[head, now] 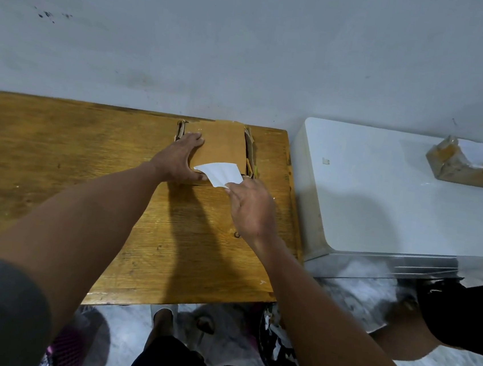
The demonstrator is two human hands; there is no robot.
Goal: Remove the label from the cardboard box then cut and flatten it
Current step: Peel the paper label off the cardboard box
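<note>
Two risks: on the table (pixel 59 148), the box (pixel 223 145) at twelve o'clock could slide if your left hand (pixel 177 161), fingers flat, eases off; the label (pixel 220 173), pinched by your right hand (pixel 249 207), may tear

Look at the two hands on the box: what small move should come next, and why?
Probably keep pulling the label toward the body. The right hand pinches its lifted corner, the left hand presses the box flat on the table, and the label's far edge seems attached.
</note>
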